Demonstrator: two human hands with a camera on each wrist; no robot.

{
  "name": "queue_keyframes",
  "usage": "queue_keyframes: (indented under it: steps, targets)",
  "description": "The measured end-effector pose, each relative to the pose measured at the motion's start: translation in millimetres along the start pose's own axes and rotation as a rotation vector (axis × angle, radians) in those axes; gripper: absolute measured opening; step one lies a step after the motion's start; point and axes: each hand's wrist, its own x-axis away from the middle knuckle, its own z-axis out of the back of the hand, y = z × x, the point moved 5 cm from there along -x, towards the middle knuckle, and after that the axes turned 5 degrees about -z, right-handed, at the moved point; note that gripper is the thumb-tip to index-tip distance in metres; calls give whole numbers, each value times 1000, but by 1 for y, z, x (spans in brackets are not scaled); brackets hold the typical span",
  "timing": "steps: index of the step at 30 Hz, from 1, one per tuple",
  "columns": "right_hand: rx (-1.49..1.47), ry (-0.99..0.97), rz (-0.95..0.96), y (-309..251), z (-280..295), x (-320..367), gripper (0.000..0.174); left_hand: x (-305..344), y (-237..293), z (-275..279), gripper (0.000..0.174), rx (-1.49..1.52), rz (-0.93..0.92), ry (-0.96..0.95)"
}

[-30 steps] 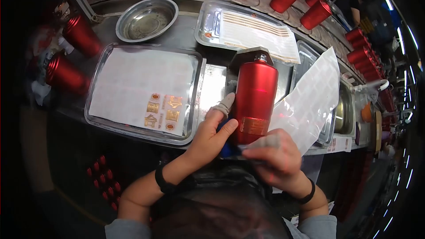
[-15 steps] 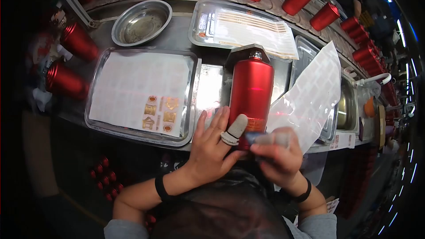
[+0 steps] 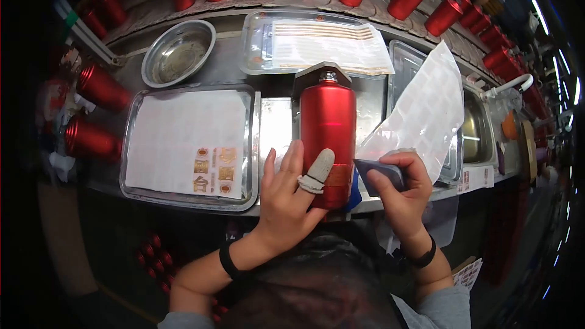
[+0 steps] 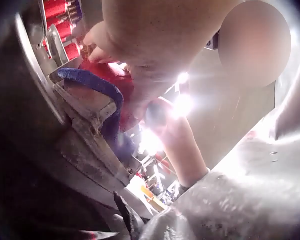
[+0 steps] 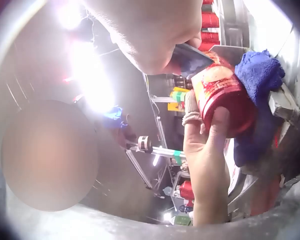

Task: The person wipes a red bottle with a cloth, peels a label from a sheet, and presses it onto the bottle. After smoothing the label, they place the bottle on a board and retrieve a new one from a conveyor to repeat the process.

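A red bottle (image 3: 328,116) lies with its neck away from the body, against a dark angular holder (image 3: 323,70). Gold lettering shows near its base. My left hand (image 3: 287,207) rests along the bottle's left side, fingers extended, a cloth cot on one finger lying over the lettering; in the right wrist view its thumb touches the base of the bottle (image 5: 230,112). My right hand (image 3: 404,192) pinches a dark flat scraper-like piece (image 3: 381,175) whose tip is at the bottle's right side. Blue cloth (image 5: 260,75) lies under the bottle.
A tray (image 3: 253,140) with a sheet of gold characters stands at left, a metal bowl (image 3: 178,53) behind it. Another tray (image 3: 259,42) holds striped sheets. A translucent sheet (image 3: 423,109) lies right of the bottle, beside a sink (image 3: 478,128). Red bottles line the back.
The left hand has moved from beside the bottle onto its lower left side, fingers spread. The right hand has drawn back to the right with the dark piece.
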Motion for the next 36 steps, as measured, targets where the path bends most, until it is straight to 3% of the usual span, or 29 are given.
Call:
queue_keyframes:
  steps: [3, 6, 10, 14, 15, 19, 22, 23, 26, 29, 32, 36]
  targets:
    - [-68, 90, -172, 10, 5, 3, 20, 7, -9, -5, 89, 95, -16, 22]
    - [5, 68, -35, 16, -6, 11, 20, 16, -21, -10, 92, 146, -9, -13]
    - [269, -38, 438, -12, -23, 23, 27, 14, -18, -9, 88, 132, 19, -6]
    - [237, -155, 472, -11, -21, 28, 38, 4, -1, 0, 78, -94, -46, -52]
    - [196, -208, 464, -15, -18, 24, 32, 1, 2, 2, 74, -104, -37, -61]
    - [157, -22, 152, -3, 1, 19, 19, -5, 8, 4, 65, -181, -64, -95]
    - [86, -23, 53, 10, -1, 20, 19, -7, 12, 5, 61, -233, -104, -129]
    - [170, -42, 177, 4, -2, 22, 18, -9, 14, 5, 61, -247, -113, -137]
    - [123, -79, 129, 2, 0, 27, 17, -13, 20, 7, 60, -274, -128, -133]
    - [4, 27, 20, 14, 8, 19, 17, -7, 16, 5, 61, -214, -97, -109]
    - [20, 68, 98, 12, 0, 10, 17, 6, 8, 0, 65, -151, -90, -12]
    - [219, -139, 532, -16, -24, 25, 22, 12, 5, 3, 71, -65, -22, 2]
